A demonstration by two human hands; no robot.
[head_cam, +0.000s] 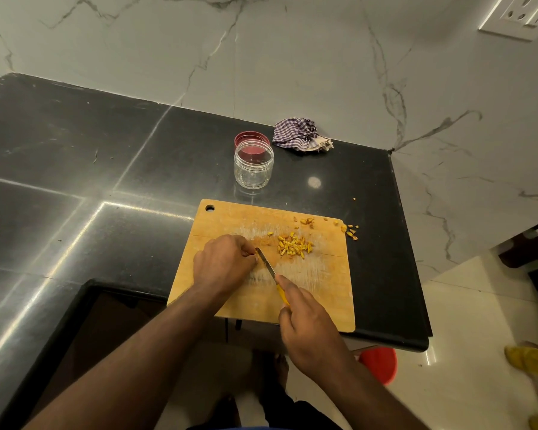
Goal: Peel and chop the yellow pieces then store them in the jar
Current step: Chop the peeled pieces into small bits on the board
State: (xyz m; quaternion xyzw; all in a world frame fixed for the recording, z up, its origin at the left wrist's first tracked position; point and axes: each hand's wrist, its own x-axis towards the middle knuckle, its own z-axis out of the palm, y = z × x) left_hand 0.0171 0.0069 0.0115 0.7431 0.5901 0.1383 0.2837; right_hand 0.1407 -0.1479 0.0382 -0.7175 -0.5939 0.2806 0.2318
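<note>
A wooden cutting board point(308, 293) lies at the counter's near right edge. A small heap of chopped yellow pieces point(294, 245) sits on its far middle. My right hand point(311, 333) grips a yellow-handled knife point(267, 263), blade tip against my left fingers. My left hand point(224, 263) is curled on the board, pinching something small that its fingers hide. An empty clear jar point(254, 164) stands open beyond the board, with its red lid point(251, 138) lying behind it.
Peel scraps point(350, 231) lie at the board's far right corner and on the black counter point(75, 169). A checked cloth point(298, 135) is bunched by the marble wall. Below the counter edge stands a red bucket point(381, 364) on the floor.
</note>
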